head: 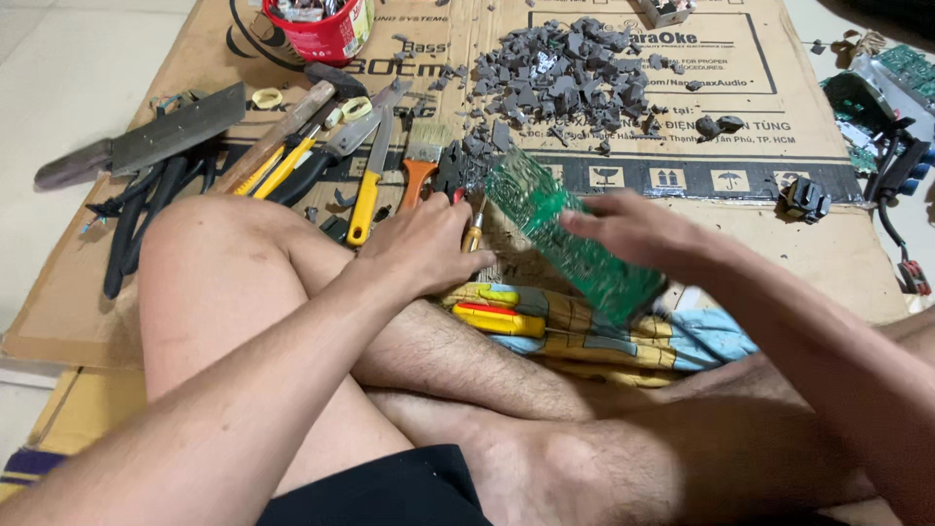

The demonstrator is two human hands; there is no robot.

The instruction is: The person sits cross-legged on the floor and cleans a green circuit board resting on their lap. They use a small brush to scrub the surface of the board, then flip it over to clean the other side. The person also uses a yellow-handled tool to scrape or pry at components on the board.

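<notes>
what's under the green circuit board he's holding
Under the circuit board, held by the right hand, lie a patterned cloth and cardboard. The left hand grips a screwdriver beside it. The board covers whatever lies directly beneath.

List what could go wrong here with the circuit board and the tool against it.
1. The left hand presses a wooden-handled tool toward the green circuit board, held in the air by the right hand; a slip could likely jab the fingers.
2. The board hangs over bare legs, so broken bits could hit skin.
3. Grey fragments litter the cardboard.
</notes>
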